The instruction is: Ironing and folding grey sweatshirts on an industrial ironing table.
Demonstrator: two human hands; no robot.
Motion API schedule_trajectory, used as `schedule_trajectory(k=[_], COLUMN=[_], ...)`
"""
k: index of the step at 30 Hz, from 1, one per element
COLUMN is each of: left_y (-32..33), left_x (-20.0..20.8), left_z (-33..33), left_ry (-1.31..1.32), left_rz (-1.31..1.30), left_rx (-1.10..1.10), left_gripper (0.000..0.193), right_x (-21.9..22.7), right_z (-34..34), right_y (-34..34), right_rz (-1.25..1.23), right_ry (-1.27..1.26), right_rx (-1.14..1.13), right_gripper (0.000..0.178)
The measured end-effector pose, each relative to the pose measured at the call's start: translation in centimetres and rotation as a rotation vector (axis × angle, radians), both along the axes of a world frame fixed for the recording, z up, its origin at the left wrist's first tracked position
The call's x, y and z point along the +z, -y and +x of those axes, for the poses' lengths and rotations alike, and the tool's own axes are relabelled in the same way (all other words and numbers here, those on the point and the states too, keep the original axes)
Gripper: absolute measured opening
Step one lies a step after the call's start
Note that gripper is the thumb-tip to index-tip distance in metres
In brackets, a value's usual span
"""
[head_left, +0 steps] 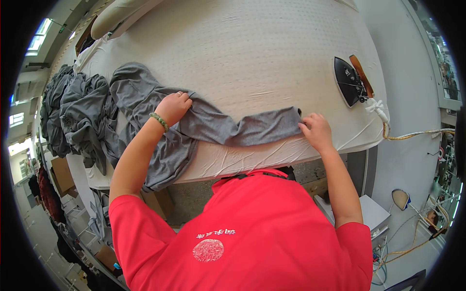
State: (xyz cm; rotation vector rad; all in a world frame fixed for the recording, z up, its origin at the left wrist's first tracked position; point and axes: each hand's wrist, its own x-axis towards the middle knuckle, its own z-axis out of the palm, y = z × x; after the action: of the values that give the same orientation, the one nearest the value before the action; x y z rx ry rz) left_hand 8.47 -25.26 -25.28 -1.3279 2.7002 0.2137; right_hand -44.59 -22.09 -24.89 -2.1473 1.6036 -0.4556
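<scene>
grey sleeve [242, 131], one, held by two hands [174, 107] [317, 132], left of one iron [348, 82].

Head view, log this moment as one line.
left hand: on garment | right hand: holding sleeve end | iron: on table, apart from garment

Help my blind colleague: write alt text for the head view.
A bare right hand pinches the outstretched end of a grey fabric garment on a white cloth-covered table; the left hand touches it farther up. A black, wooden-handled iron sits at right; crumpled grey cloth lies at left.
</scene>
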Motion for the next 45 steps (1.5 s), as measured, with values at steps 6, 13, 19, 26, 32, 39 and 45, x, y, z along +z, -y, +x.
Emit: schedule_trajectory(k=[6, 13, 19, 26, 32, 39, 45], left_y=[-0.7, -7.1, -14.8, -2.1, 9.2, 10.1, -2.8], left_x=[3.7, 14.0, 21.2, 19.9, 1.1, -4.2, 3.3], left_z=[0.9, 3.4, 7.7, 5.3, 1.3, -0.5, -10.2], left_ry=[-0.307, -0.583, -0.487, -0.336, -0.288, -0.195, -0.477], left_rz=[-0.195, -0.663, -0.919, -0.864, -0.375, -0.329, -0.076], left_rx=[0.454, 0.73, 0.788, 0.397, 0.5, 0.575, 0.307], left_gripper=[0.015, 0.013, 0.019, 0.024, 0.045, 0.032, 0.017], right_x=[3.0, 9.5, 15.5, 14.3, 0.2, -4.0, 0.6], right_z=[0.0, -0.3, 0.6, -1.5, -3.4, -4.2, -3.5], right_y=[1.8, 7.1, 4.8, -1.0, 1.9, 3.1, 5.0], right_rz=[-0.124, -0.004, -0.283, -0.284, -0.176, 0.087, 0.615], right_ry=[0.048, 0.779, 1.349, 0.992, 0.445, 0.187, 0.481], right_rx=[-0.079, -0.454, -0.264, -0.546, -0.662, -0.525, -0.693], right_gripper=[0.012, 0.021, 0.016, 0.021, 0.028, 0.035, 0.035])
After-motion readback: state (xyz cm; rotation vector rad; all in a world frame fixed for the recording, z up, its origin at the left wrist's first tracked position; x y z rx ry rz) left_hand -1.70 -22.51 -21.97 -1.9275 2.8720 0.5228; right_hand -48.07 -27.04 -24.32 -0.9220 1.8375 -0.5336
